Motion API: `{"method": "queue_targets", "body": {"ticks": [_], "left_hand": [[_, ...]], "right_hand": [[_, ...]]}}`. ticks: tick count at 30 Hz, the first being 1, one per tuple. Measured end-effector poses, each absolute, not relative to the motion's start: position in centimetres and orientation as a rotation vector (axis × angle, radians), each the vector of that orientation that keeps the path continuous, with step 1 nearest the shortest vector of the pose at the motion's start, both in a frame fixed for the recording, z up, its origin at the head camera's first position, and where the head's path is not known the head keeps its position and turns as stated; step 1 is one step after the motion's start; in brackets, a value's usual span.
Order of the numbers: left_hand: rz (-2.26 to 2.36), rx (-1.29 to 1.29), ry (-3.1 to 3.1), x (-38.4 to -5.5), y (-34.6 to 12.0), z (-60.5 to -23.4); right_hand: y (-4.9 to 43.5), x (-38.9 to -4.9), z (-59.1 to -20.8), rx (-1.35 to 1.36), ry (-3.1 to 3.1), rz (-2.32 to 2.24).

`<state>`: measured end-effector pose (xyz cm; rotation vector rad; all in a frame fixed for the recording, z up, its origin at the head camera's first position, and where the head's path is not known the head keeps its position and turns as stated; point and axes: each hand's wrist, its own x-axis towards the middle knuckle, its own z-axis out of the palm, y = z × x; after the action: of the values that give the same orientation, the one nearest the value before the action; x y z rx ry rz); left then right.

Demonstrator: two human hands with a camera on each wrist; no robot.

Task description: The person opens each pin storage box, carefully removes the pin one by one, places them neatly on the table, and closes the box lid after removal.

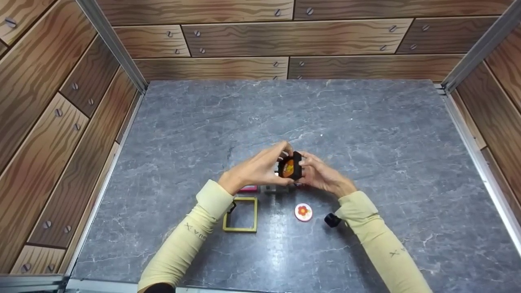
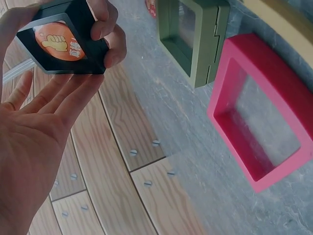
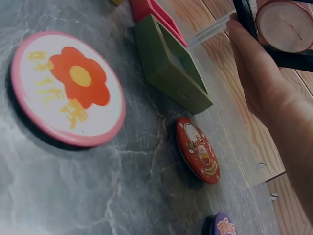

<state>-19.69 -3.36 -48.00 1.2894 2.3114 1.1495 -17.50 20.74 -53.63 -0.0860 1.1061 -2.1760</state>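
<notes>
Both hands hold a small black display frame [image 1: 298, 166] above the table. Inside it is a round orange badge [image 2: 59, 41] with a yellow fist print; its plain back shows in the right wrist view. My left hand [image 1: 264, 166] grips the frame's top and bottom edges between fingers and thumb. From the other side, the fingers of my right hand [image 1: 321, 173] curl onto the frame's outer edge. Beneath the hands stand a green frame [image 3: 168, 68] and a pink frame [image 2: 274, 98]. Near the right forearm lies a white, pink-rimmed flower badge [image 3: 63, 95].
A yellow frame [image 1: 256, 215] lies beside the left forearm. A red badge [image 3: 198, 151] and a purple badge [image 3: 224, 225] are on the grey marbled table [image 1: 195, 118]. Wood-print walls [image 1: 244, 38] enclose its back and sides.
</notes>
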Motion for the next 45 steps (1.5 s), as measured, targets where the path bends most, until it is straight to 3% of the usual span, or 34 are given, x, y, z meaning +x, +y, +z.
{"method": "queue_targets", "body": {"ticks": [9, 19, 29, 36, 45], "left_hand": [[1.266, 1.264, 2.266, -19.2, -4.0, -48.0], [1.407, 1.211, 2.269, -18.4, -5.0, -48.2], [1.440, 1.180, 2.252, -17.9, -5.9, -48.6], [1.386, 1.171, 2.280, -17.5, -6.4, -49.3], [1.243, 1.116, 2.304, -16.5, -6.9, -49.6]], "right_hand": [[21.2, -16.9, -54.1, -0.100, 1.094, -2.205], [21.5, -16.4, -54.6, -0.288, 1.076, -2.214], [22.1, -15.3, -54.4, -0.394, 1.365, -2.154], [22.0, -13.9, -53.3, -0.335, 1.905, -1.852], [20.7, -12.1, -52.0, -0.522, 2.406, -1.328]]}}
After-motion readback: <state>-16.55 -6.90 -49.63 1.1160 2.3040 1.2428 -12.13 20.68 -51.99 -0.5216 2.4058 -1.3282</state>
